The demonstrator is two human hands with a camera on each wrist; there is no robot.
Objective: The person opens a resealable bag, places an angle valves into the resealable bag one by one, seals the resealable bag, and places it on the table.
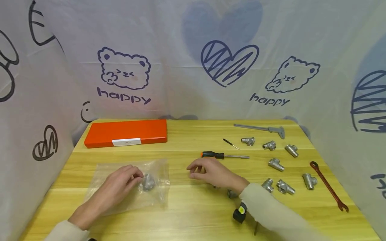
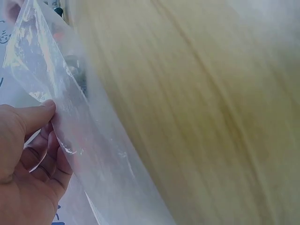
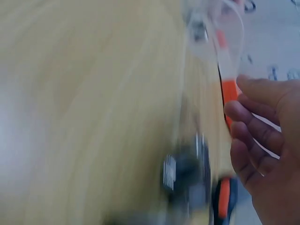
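Observation:
My left hand [image 1: 116, 185] pinches the edge of a clear plastic bag [image 2: 108, 173] between thumb and fingers. A metal pipe fitting [image 1: 148, 182] lies in the bag, just right of the fingertips in the head view. My right hand [image 1: 213, 172] hovers over the middle of the table, fingers loosely bent and holding nothing. Just beyond it lies a screwdriver [image 1: 236, 156] with a black and orange handle. Under the right hand and wrist, metal fittings [image 1: 232, 194] are partly hidden; the right wrist view shows one fitting [image 3: 187, 173] blurred.
A red case [image 1: 126, 130] lies at the back left. Several metal tee fittings [image 1: 275, 164] are spread over the right side. Around them lie a caliper [image 1: 262, 129], a thin small screwdriver [image 1: 231, 144] and a red-brown wrench [image 1: 328, 185]. Printed cloth [image 1: 181, 83] hangs behind the table.

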